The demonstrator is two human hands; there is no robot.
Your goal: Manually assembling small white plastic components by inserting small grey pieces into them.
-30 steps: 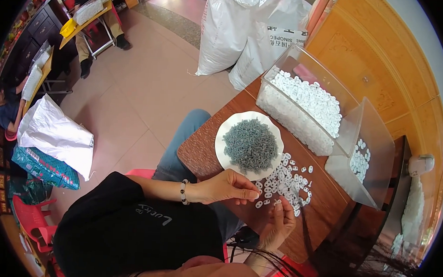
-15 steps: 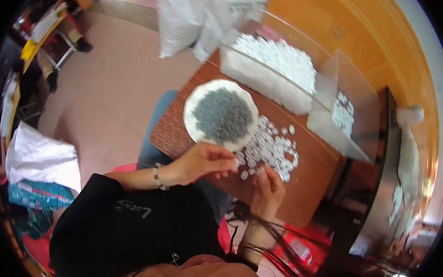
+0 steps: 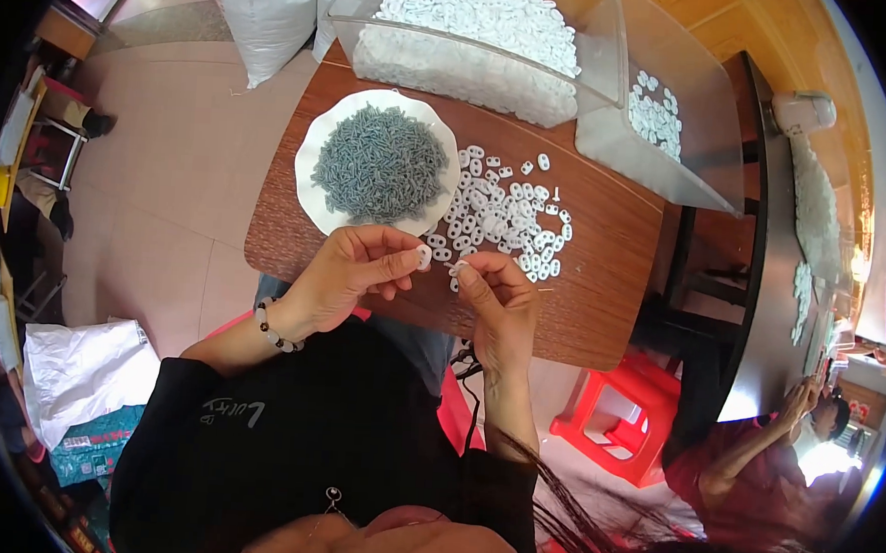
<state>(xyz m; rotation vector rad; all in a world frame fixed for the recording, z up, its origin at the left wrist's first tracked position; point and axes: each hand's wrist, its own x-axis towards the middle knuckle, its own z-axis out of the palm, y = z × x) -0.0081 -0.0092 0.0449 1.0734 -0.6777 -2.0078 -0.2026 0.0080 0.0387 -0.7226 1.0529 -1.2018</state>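
Above the near edge of the brown table (image 3: 603, 285), my left hand (image 3: 358, 272) pinches a small white oval plastic piece with holes (image 3: 424, 258) between thumb and fingertips. Close to its right, my right hand (image 3: 500, 298) has thumb and forefinger pressed together on a tiny pale thing, too small to make out. Just beyond my hands lies a loose pile of similar white two-hole pieces (image 3: 506, 212). A white scalloped plate (image 3: 308, 184) beyond my left hand holds a heap of small grey screw-like pegs (image 3: 381, 163).
At the table's far side stands a clear bin (image 3: 464, 72) full of white pieces, with another clear bin (image 3: 611, 135) holding fewer beside it. A red stool (image 3: 645, 427) stands at right. Another person (image 3: 754, 463) sits lower right; a white sack (image 3: 261, 17) stands far left.
My view has shifted, so the table and bins sit higher and further left in the picture. Both hands stay close together, the left one still pinching a white piece.
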